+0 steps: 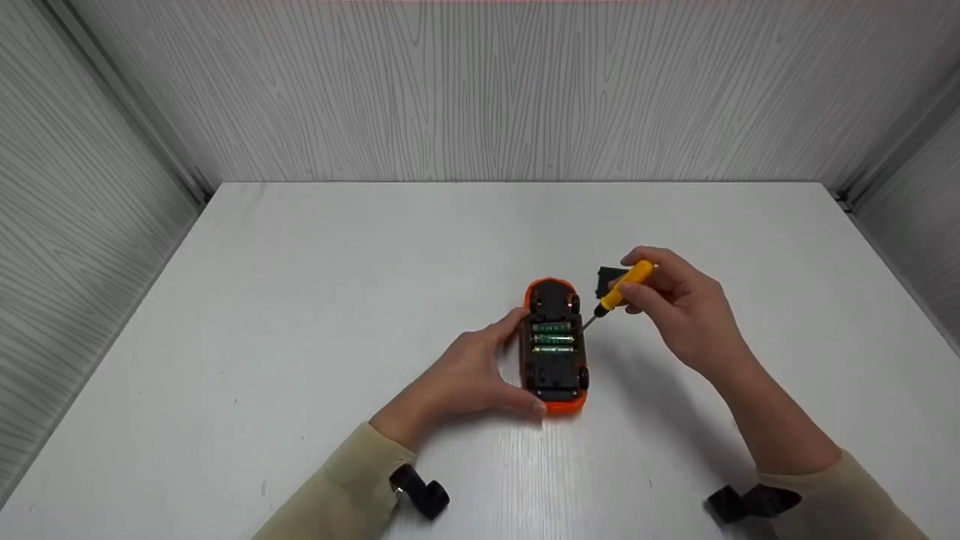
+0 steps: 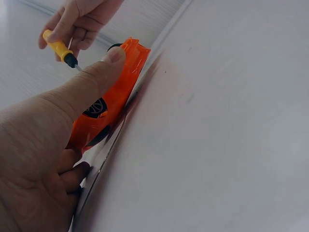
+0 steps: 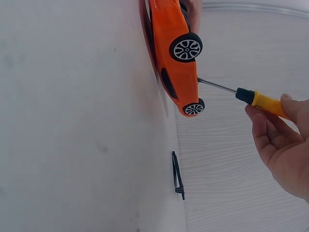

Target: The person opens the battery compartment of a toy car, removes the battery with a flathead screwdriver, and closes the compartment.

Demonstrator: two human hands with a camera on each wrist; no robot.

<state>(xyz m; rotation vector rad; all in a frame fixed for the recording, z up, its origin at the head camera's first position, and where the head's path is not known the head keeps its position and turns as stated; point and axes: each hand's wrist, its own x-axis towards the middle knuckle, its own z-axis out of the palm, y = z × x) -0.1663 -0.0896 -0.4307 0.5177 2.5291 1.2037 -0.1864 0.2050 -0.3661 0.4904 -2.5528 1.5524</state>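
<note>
Table (image 1: 360, 255): white, smooth, across most of the frame; judged low in grip, so an unheld car could skate.
Left hand (image 1: 469, 379): lower centre, spread in a wide C along the car's left side, thumb against the near end, fingertips by the left edge higher up; gripping it.
Right hand (image 1: 686, 311): right of centre, pinching the screwdriver between thumb and fingers.
Car (image 1: 556, 369): just right of centre, belly up, nearly lengthwise in the frame. Probably light, stiff plastic, glossy and a bit slippery; likely to rock on its roof. Best held by the flanks or both ends, off the wheels (image 3: 187, 47), which may turn. Orange shell, black underside, black tyres, silvery spokes.
Screwdriver (image 1: 622, 290): slants down-left from the right hand to the car's right edge; tip contact cannot be told. Likely light and rigid; best taken by the handle. Yellow grip, dark collar, thin metal shaft.
Cover (image 1: 608, 282): black, beyond the car's upper right, partly behind the screwdriver and right hand. Thin; small edge catches could snap, so lift by the rims.
Batteries (image 1: 553, 339): three, green, side by side across the belly. Firm, smooth, likely to roll if freed; take by the ends.
</note>
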